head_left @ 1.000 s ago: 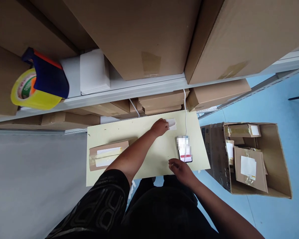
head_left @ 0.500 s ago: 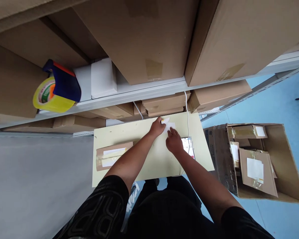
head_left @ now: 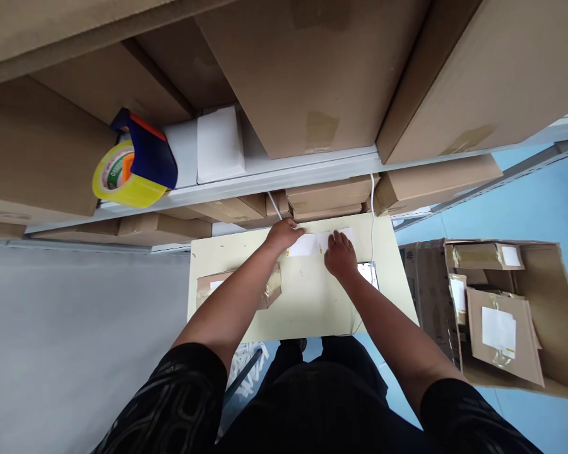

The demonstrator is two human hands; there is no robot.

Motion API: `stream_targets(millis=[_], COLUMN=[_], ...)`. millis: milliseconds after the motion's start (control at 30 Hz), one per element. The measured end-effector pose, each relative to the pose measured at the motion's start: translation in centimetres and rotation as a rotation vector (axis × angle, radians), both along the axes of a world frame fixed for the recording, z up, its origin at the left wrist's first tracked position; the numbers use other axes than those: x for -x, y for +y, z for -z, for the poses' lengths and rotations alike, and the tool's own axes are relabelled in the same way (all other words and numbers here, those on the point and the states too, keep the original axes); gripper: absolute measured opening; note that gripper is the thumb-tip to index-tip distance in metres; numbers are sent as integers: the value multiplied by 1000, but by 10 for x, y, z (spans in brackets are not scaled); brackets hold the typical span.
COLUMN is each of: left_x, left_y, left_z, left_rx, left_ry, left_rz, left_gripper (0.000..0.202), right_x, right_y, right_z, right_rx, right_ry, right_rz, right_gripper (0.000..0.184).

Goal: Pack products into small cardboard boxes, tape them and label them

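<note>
Both my hands are at the far edge of a small pale yellow table [head_left: 307, 302]. My left hand [head_left: 283, 234] pinches the left end of a white paper label [head_left: 312, 244]. My right hand [head_left: 341, 255] presses on the label's right part, fingers curled over it. A flat brown taped parcel [head_left: 269, 291] lies on the table's left side, half hidden under my left forearm. A phone [head_left: 369, 272] on a white cable lies just right of my right hand.
An open cardboard box [head_left: 502, 309] with several labelled parcels stands on the blue floor at right. A white shelf [head_left: 284, 176] above the table carries large cartons, a white box and a yellow tape dispenser [head_left: 132, 167]. Flat cartons are stacked beneath it.
My right hand left the phone's near end and came up to the label beside my left hand. My left hand drew the label slightly leftward. The view shifted, so everything sits further right.
</note>
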State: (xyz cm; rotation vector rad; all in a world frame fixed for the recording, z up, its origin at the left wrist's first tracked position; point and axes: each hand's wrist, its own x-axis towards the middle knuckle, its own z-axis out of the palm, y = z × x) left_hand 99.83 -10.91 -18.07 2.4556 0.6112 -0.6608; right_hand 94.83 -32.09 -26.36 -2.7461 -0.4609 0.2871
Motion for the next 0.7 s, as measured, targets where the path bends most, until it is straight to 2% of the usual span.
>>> stream_targets(millis=[133, 233, 333, 600, 700], left_x=[4, 8, 10, 5, 2], left_y=[-1, 0, 4, 4, 4], left_z=[11, 17, 16, 4, 6], left_rx=[48, 73, 57, 10, -85], left_ry=[64, 52, 28, 4, 85], left_rz=[44, 59, 79, 157, 232], left_gripper=[28, 17, 8, 16, 21], right_x=[-10, -10, -7, -7, -8], right_y=[10, 13, 15, 24, 28], right_z=[3, 6, 7, 0, -3], right_rx=[21, 53, 72, 154, 251], right_ry=[6, -11, -32, 47, 53], right_rz=[-110, -120, -123, -111, -123], right_gripper=[57, 56, 56, 61, 64])
